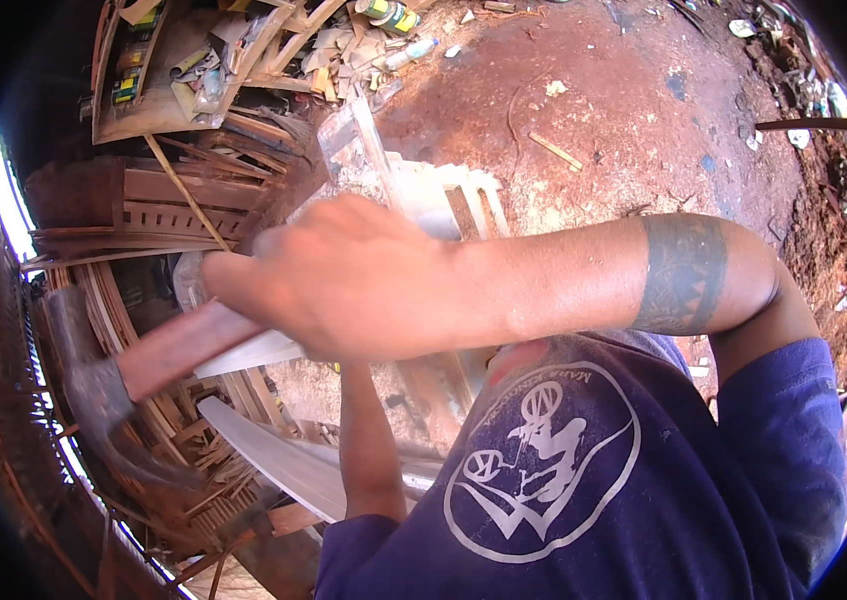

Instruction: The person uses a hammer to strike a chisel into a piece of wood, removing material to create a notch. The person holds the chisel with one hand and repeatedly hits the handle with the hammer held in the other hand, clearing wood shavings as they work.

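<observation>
Shirt (683,500): one, dark blue, pale round emblem on the front; worn by the person.

Right hand (338,275): bare, fingers closed round the handle of the hammer.

Hammer (188,352): one, wooden handle, dark metal claw head, slightly blurred. Held out to the left across the body; the grip, well back from the head, presumably gave reach and kept the knuckles clear.

Left forearm (371,450): extended forward beneath the right arm. Left hand: hidden behind the right; whether open, closed or holding anything could not be told. It probably lay low, out of the hammer's path.

Board (268,455): one, pale, long, slanting below the hammer; its support could not be made out.

Frame (375,150): pale wood, beyond the right hand, with slats (496,208) beside it.

Panel (193,190): brown, slotted, among stacked timber; a stick (186,192) slanted across it.

Box (148,122): wooden, open, holding tins and scraps, its sides apparently keeping them together.

Floor (623,100): reddish, dusty; a loose offcut (555,151) lay there.
</observation>
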Available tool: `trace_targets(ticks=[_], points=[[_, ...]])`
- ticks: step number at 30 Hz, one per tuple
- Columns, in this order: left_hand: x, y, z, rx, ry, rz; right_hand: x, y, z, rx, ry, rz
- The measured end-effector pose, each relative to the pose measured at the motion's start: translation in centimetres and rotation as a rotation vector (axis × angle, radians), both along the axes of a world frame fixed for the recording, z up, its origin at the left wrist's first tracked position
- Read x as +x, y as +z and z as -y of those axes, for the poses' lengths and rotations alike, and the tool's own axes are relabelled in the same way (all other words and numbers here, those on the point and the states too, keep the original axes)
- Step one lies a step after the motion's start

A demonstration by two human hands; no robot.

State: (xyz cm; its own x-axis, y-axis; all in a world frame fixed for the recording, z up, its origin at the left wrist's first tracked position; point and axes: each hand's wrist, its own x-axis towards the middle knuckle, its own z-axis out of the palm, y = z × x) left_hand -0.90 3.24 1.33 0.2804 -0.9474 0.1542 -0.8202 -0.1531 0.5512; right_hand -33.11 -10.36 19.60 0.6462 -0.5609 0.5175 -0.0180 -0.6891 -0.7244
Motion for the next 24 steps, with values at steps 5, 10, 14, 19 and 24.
trace_targets(ticks=[5,10,14,19,24], points=[[1.8,-1.7,0.7,0.11,-0.158,0.201,1.0,-8.4,-0.3,-0.041,0.088,-0.46],[2.3,-3.4,-0.3,0.172,0.079,-0.085,-0.2,-3.2,-0.8,-0.08,0.003,-0.165],[-0.7,1.2,1.1,0.205,-0.077,0.095,-0.7,-7.2,-1.3,-0.006,0.07,-0.362],[-4.0,1.1,-0.5,0.181,0.185,-0.353,-2.8,-11.0,-1.2,0.33,-0.045,-0.597],[-6.3,-0.5,-5.7,-0.341,-0.292,-0.056,-6.8,-12.7,-1.8,0.58,-0.366,-0.245]])
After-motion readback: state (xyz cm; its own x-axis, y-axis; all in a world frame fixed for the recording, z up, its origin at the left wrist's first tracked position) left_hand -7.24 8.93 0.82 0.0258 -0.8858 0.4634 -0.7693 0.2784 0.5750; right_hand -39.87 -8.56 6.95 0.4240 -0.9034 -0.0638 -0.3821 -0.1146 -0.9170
